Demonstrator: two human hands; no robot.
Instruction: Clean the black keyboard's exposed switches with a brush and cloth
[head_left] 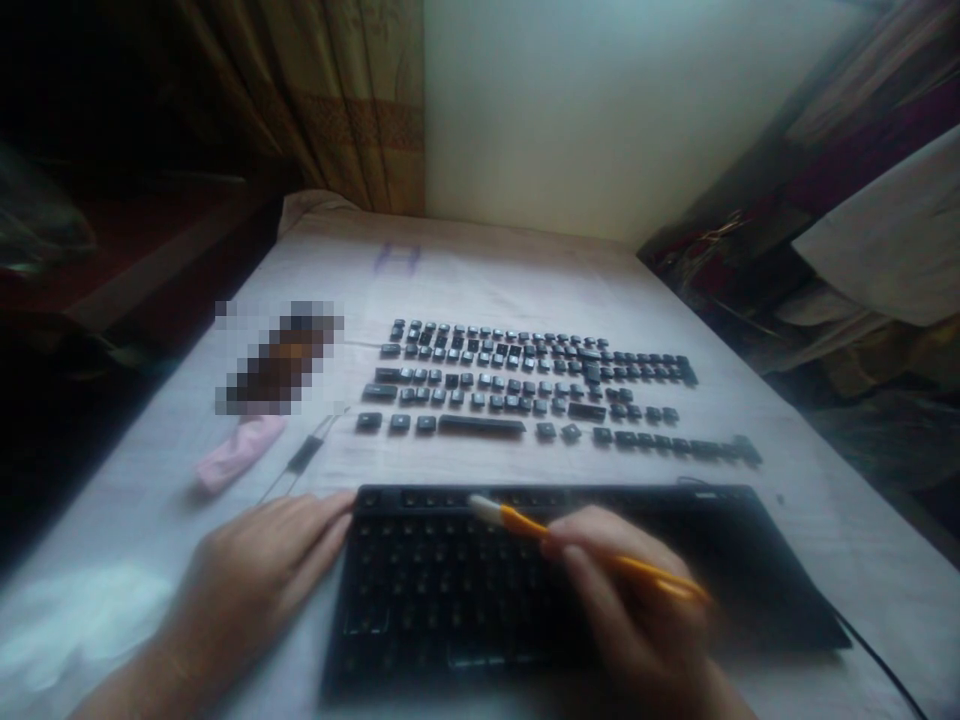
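A black keyboard frame with its keycaps off lies on the cloth-covered table in front of me. My right hand is closed on an orange brush with a white tip, and the tip sits over the frame's top row. My left hand rests flat beside the frame's left edge, fingers stretched out and touching its upper left corner. The removed black keycaps lie in several rows behind the frame.
A wire keycap puller and a pink cloth lie left of the keycaps, near a blurred-out object. White tissue sits at the near left. A cable leaves the frame's right end. Curtains and piled fabrics surround the table.
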